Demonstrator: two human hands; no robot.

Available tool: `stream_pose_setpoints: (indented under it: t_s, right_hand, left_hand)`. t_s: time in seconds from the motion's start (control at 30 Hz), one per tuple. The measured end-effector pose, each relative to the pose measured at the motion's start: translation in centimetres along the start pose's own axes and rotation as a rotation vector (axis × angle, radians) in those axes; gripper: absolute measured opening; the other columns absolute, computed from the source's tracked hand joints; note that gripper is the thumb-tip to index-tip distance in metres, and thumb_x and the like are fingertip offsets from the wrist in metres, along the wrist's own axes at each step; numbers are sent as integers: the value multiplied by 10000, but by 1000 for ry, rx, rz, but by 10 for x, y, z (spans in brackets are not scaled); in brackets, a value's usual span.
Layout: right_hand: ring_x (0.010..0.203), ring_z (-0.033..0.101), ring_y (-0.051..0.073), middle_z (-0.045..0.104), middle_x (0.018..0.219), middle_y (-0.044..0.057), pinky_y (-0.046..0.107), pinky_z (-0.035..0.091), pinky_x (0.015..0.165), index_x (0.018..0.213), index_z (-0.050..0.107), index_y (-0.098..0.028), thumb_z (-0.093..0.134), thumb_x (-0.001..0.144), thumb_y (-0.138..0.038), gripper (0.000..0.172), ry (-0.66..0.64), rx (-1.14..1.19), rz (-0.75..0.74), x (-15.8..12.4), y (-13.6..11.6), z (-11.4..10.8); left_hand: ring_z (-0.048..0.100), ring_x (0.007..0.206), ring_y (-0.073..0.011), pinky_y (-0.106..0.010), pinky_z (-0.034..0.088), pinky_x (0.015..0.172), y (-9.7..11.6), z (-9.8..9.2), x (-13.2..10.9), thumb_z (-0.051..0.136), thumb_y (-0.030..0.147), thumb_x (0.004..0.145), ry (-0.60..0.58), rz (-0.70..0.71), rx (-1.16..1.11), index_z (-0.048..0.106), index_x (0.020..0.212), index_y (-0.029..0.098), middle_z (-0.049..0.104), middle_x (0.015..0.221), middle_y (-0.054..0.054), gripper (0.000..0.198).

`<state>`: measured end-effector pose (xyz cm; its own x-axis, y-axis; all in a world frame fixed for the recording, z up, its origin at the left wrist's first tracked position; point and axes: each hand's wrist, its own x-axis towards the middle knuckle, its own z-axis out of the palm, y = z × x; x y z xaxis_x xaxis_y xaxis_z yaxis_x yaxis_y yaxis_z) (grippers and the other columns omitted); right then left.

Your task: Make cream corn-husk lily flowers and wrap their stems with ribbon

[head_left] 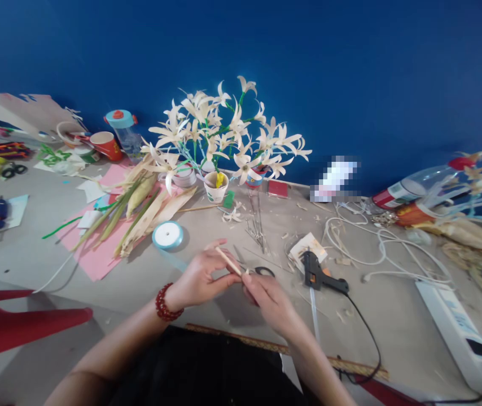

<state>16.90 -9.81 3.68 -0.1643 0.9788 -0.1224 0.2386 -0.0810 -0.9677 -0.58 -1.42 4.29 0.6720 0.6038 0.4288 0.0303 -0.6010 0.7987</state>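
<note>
Over the table's front part, my left hand point(201, 276) and my right hand point(268, 296) meet around a pale slender stick point(228, 260). The stick lies tilted across the fingers of my left hand, which wears a red bead bracelet. Its lower end is pinched by my right thumb and fingers. Whether it is wood or rolled husk I cannot tell. Just behind my right hand are black-handled scissors point(264, 272), partly hidden. A light-blue ribbon spool point(167, 235) lies left of my hands, and a black glue gun point(319, 274) rests to the right.
Cream husk flowers point(224, 124) stand in cups at the back. Dried husks point(139, 206) lie on pink paper point(92, 262). Thin wires point(258, 220) stretch behind my hands. White cables point(376, 231) and a power strip point(456, 332) are rightward; a red stool point(16, 324) stands left.
</note>
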Motion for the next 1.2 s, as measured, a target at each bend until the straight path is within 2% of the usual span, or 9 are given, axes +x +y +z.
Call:
stream_pose_setpoints:
  t_s: [0.13, 0.27, 0.43, 0.6, 0.7, 0.93, 1.07, 1.13, 1.2]
  right_hand:
    - [411, 206, 78, 294, 468, -79, 247, 147, 417, 544, 383, -215, 454, 938, -601, 557, -242, 551, 177, -7, -3, -3]
    - [351, 200, 68, 243, 407, -87, 239, 158, 384, 483, 316, -230, 474, 892, -667, 619, -313, 821, 92, -21, -11, -21]
    - [452, 270, 105, 344, 523, -48, 257, 215, 444, 569, 435, -212, 409, 961, -588, 544, 142, 231, 95, -17, -8, -28]
    - [590, 409, 130, 420, 614, -29, 269, 297, 576, 644, 443, -204, 398, 991, -511, 466, 122, -146, -68, -1, -1, -4]
    - [566, 364, 123, 379, 588, -36, 270, 265, 552, 614, 401, -207, 387, 999, -503, 486, 112, -95, -46, 2, -3, 2]
    - [351, 220, 84, 237, 411, -87, 242, 180, 381, 496, 323, -243, 424, 918, -652, 596, -253, 580, 63, -23, 0, -11]
    - [360, 295, 111, 286, 404, -62, 245, 268, 393, 494, 416, -241, 311, 923, -698, 635, 11, 554, -37, -38, 7, -38]
    - [428, 417, 135, 478, 514, -20, 240, 313, 422, 714, 603, -215, 406, 954, -560, 465, 399, 133, 78, -35, 17, -48]
    - [645, 604, 206, 672, 775, 74, 277, 435, 539, 951, 655, -199, 478, 925, -471, 325, 610, -351, 123, -28, 31, -52]
  left_hand:
    - [670, 774, -143, -439, 332, 1135, 4, -2, 1, 646, 192, 870, -25, 64, -37, 666, 826, 188, 727, 785, -14, 48]
    - [677, 774, -144, -453, 325, 1133, -3, -6, 1, 630, 211, 885, 18, -34, -15, 654, 793, 182, 727, 786, -17, 99]
    - [681, 751, -143, -444, 339, 1127, -5, -7, 2, 640, 241, 886, 36, -117, -92, 650, 782, 173, 727, 770, -21, 124]
    - [684, 783, -167, -430, 376, 1096, 2, -2, 7, 645, 250, 880, 26, -56, -47, 674, 791, 191, 745, 792, -27, 111]
    - [684, 804, -175, -437, 374, 1099, 4, -1, 6, 632, 236, 883, 12, -30, -9, 684, 832, 195, 744, 822, -38, 83]
    - [666, 795, -154, -447, 321, 1138, -3, -7, 0, 614, 216, 891, -69, 7, -31, 674, 803, 194, 734, 800, -26, 109]
    - [654, 779, -166, -402, 441, 1023, -14, -9, -3, 603, 318, 902, 49, -241, -65, 661, 765, 172, 719, 784, -40, 209]
    - [649, 778, -169, -340, 498, 907, -15, -7, -4, 615, 352, 889, 56, -359, -138, 665, 757, 160, 714, 784, -42, 238]
    - [644, 774, -166, -294, 508, 819, -14, -4, -2, 624, 355, 878, 47, -440, -220, 671, 758, 155, 711, 776, -36, 238]
